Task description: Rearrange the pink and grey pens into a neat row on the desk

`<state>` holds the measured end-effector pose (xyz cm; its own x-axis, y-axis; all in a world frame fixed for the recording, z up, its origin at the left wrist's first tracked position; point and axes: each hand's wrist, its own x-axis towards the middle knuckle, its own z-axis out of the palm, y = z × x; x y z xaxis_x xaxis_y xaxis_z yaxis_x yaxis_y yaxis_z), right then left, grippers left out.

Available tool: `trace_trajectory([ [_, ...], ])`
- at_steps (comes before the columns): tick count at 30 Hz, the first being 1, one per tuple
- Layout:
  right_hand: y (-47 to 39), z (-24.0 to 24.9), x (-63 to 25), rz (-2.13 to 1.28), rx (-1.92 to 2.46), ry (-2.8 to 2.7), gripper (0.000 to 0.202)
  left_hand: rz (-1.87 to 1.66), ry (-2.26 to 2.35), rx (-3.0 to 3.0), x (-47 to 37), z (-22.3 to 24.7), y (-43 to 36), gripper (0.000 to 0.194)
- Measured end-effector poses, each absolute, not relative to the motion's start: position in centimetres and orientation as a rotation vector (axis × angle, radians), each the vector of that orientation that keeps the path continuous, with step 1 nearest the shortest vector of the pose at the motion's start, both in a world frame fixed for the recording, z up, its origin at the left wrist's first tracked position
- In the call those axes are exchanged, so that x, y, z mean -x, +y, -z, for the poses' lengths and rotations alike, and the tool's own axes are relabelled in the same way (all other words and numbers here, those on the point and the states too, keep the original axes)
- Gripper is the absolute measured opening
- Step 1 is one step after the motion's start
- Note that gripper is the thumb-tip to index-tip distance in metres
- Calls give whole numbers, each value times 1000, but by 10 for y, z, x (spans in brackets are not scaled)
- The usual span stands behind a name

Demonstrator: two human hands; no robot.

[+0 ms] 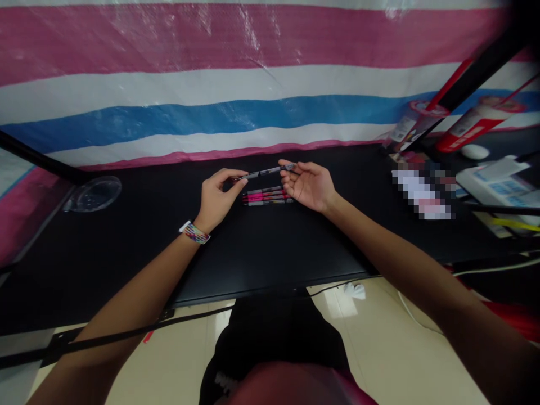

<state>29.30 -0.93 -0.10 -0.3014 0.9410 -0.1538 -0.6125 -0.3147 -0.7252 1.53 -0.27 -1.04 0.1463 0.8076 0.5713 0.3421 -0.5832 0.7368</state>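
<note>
**Head view: a pen held at both ends above the pen row**

Head camera looks down on a dark surface [270, 253] where both hands meet just above a short row of pens [266, 196]. The left hand [217, 197] pinches one end of a slim grey pen [266, 171] between thumb and forefinger, its other fingers curled in. The right hand [310, 184] is turned palm up, with thumb and fingertips closed on the opposite end. The pen lies roughly level between them, lifted clear of the row and just beyond it, toward the striped sheet [236, 101] at the back.

Whether the two ends are being pulled apart or pushed together cannot be told; the pen reads as one piece. Either way, the sound way to handle it, as I judge it, is to keep both pinches close to the tips, hold the barrel straight along its own line, and let the force run along that line, not across it, so nothing bends or slips. Keeping the work above the row means a dropped part would land near the others.

Left of the row, well apart, a clear round lid [95, 193] rests near the surface's edge. Right of it, well apart, stand red-and-white tubes [472, 126], a white mouse [475, 151] and some papers [502, 183].
</note>
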Motion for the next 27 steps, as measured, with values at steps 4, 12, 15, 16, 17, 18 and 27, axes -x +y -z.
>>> trace_trajectory([
  [4,-6,7,-291,-1749,754,-715,27,-1429,1091,-1989,-16,11,-3,13],
  [12,-10,1,-293,-1640,836,-944,44,-1411,1140,-1991,-16,10,-4,15],
  [15,-9,3,-293,-1686,776,-873,37,-1404,1141,-1992,-16,10,-3,15],
  [16,-9,5,-293,-1693,756,-846,33,-1403,1138,-1997,-16,10,-3,15],
  [17,-8,6,-292,-1697,743,-824,30,-1404,1136,-2002,-16,10,-3,16],
  [18,-7,7,-291,-1696,738,-807,28,-1404,1135,-2006,-16,10,-3,16],
  [27,-9,3,-291,-1579,816,-965,40,-1397,1135,-1989,-17,11,-3,15],
])
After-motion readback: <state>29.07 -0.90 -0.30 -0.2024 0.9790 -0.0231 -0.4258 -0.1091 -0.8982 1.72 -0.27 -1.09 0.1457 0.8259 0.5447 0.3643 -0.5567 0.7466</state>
